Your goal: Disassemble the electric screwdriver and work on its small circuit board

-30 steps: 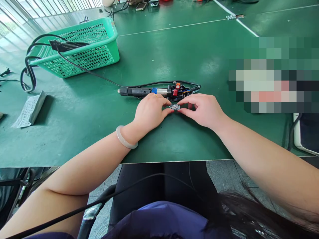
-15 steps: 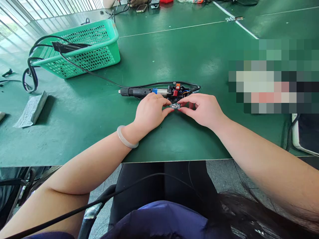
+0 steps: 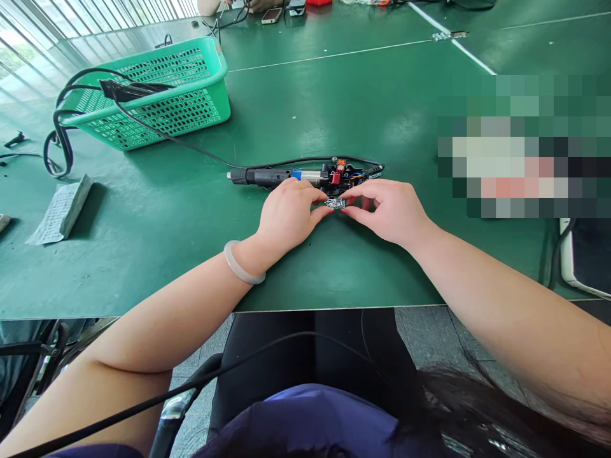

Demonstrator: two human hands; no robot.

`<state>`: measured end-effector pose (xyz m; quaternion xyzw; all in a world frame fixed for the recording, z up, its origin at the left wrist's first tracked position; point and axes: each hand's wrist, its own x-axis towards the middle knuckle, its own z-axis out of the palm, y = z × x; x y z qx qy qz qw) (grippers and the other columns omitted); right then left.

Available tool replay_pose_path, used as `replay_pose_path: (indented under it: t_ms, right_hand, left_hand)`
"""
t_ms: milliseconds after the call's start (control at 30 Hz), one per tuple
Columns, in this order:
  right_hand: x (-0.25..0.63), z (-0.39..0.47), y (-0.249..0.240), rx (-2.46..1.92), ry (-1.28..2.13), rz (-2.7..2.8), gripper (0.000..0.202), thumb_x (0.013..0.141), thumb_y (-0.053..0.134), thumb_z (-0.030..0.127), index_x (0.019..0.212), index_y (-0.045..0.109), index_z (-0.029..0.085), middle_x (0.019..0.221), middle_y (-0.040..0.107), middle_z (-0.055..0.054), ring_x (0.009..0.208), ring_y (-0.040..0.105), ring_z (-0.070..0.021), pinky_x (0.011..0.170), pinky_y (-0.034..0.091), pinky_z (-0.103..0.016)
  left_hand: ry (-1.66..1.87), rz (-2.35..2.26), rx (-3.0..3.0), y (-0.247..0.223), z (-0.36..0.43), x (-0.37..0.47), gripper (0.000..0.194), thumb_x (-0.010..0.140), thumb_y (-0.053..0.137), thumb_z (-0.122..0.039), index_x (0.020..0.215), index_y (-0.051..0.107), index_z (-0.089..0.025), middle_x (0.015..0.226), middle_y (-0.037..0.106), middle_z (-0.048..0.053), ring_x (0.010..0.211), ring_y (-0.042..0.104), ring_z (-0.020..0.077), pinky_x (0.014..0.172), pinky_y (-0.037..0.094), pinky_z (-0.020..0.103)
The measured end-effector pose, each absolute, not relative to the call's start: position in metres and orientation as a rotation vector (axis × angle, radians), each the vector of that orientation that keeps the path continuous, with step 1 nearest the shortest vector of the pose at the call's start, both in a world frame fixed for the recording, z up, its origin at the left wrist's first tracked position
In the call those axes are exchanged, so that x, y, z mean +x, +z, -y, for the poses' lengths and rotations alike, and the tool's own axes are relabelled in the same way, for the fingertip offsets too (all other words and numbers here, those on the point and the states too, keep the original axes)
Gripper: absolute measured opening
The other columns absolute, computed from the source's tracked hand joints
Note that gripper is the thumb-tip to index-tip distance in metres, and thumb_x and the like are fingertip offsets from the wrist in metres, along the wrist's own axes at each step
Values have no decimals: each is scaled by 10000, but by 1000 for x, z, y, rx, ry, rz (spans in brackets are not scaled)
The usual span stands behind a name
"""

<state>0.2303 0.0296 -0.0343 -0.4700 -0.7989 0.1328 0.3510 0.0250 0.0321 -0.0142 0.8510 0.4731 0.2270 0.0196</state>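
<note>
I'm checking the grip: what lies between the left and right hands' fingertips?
In the head view, a small black-and-white part lies between the left hand and right hand, pinched by both.

Green basket (image 3: pixel 191 105): 10 o'clock, perforated, standing on the table (image 3: pixel 372 273).
Paper-covered packet (image 3: pixel 64 207): 9 o'clock, printed.
Phone (image 3: pixel 272 16): just before 12, far side.
Red object (image 3: pixel 319 2): 12, cut off by the upper edge.
Dark white-rimmed item (image 3: pixel 594 254): 3 o'clock, partly out of view.
Grey floor (image 3: pixel 427 331): 4 o'clock.
</note>
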Motion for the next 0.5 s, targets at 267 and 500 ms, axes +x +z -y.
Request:
replay_pose_path:
  t_ms: [267, 500]
  right_hand:
    - [230, -30, -34, -1222, 331, 2075, 156, 770, 711, 286, 909, 754, 230, 815, 708, -9, 570, 532, -125, 572, 408, -294]
    - [230, -31, -34, -1215, 308, 2076, 177, 774, 712, 271, 938, 752, 215, 815, 710, -9, 566, 516, -117, 595, 428, -285]
  left_hand:
    - [735, -1461, 2654, -16, -33, 24, 227, 829, 706, -341, 966, 759, -168, 919, 743, 68, 910, 641, 233, 893, 469, 372]
    - [715, -1475, 2652, -14, -33, 25, 228, 840, 690, -351, 968, 763, -176, 929, 746, 65, 919, 644, 237, 904, 468, 373]
